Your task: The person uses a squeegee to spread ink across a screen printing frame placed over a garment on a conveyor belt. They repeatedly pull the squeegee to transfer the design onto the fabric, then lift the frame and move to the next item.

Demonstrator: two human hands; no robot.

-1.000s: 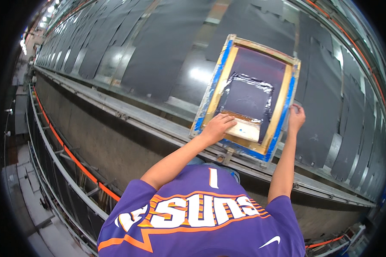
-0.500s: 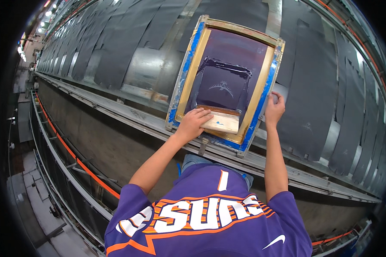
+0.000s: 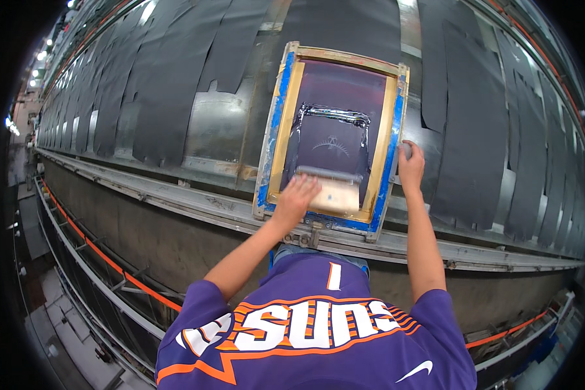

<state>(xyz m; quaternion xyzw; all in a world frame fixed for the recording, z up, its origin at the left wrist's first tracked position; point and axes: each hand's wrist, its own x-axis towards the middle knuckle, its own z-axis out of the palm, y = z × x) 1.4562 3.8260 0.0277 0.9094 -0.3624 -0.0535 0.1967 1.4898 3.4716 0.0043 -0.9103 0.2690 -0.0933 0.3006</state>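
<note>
A screen-printing frame [image 3: 390, 170] with blue tape along its sides lies on the long table in front of me. Its dark purple mesh [image 3: 344, 84] carries a pale arched design, with a glossy line of dark ink [image 3: 335, 114] across the middle and down both sides. My left hand [image 3: 297, 198] is closed on the left end of a wooden squeegee [image 3: 335, 195], which rests at the near end of the mesh and looks smeared by motion. At the frame's right edge, my right hand [image 3: 411, 169] has its fingers curled around the rim; the fingertips are partly hidden.
Dark fabric pieces [image 3: 468, 130] lie in rows over the metal tabletop [image 3: 218, 123] on both sides. A metal rail [image 3: 169, 201] runs along the table's near edge. Lower left stands a rack with an orange strip [image 3: 104, 260]; another orange strip [image 3: 507, 329] shows lower right.
The whole view has shifted, so the frame sits a little further left and lower in the picture. The squeegee, sharp before, is now blurred. Both hands keep their places at the frame.
</note>
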